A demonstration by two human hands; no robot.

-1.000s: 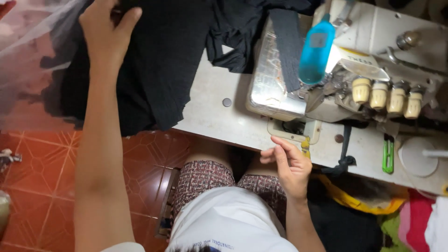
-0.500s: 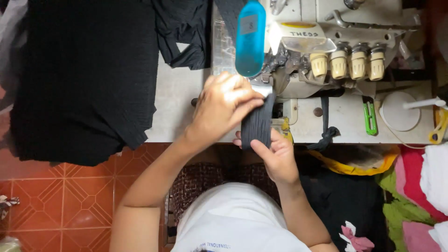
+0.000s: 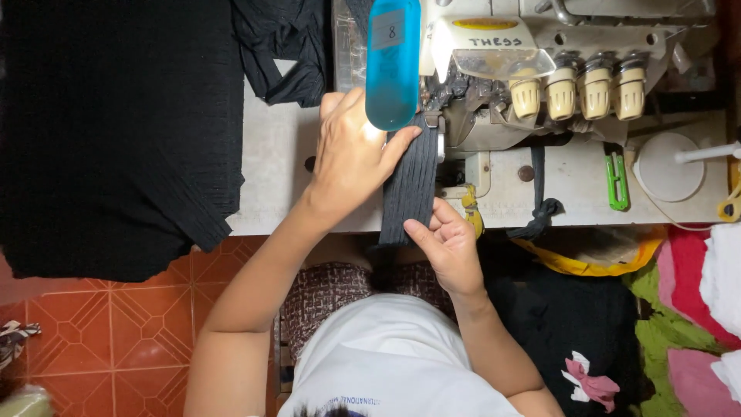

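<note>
A narrow strip of dark ribbed fabric (image 3: pixel 411 185) lies on the white sewing table (image 3: pixel 270 154), running from the machine's presser foot down over the table's front edge. My left hand (image 3: pixel 351 150) lies flat on the strip's upper part, fingers pointing at the foot. My right hand (image 3: pixel 446 243) pinches the strip's lower right edge near the table's front. The overlock sewing machine (image 3: pixel 540 69) stands right behind the strip, with three cream knobs on its front.
A blue translucent oblong cover (image 3: pixel 392 62) juts out over the machine's left side. A large black fabric pile (image 3: pixel 116 131) hangs over the table's left end. Green snips (image 3: pixel 617 183) and a white round disc (image 3: pixel 670 166) lie at right. Coloured cloth is heaped at lower right.
My left hand came from the black pile at far left to the strip by the machine. Since half a second ago the view has closed in and both hands hold the strip flatter.
</note>
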